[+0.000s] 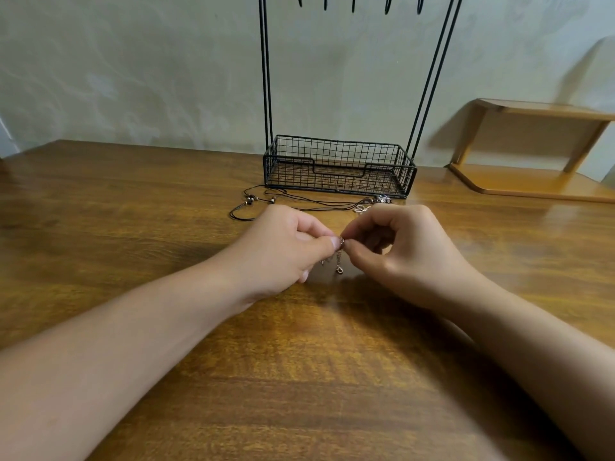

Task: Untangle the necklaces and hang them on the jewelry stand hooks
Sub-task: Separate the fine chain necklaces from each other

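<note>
My left hand (286,247) and my right hand (399,247) meet over the middle of the wooden table, and both pinch a thin metal chain necklace (338,261). Its lobster clasp hangs just below my fingertips. Behind the hands a black cord necklace (266,202) with small beads lies loose on the table, its pendant end near the basket's right corner. The black wire jewelry stand (339,168) rises at the back, with a mesh basket as its base and tall rods. Its hooks (353,3) show at the top edge with nothing on them.
A small wooden corner shelf (532,151) stands at the back right against the wall. The wooden table (299,377) stretches wide in front of my forearms and to the left.
</note>
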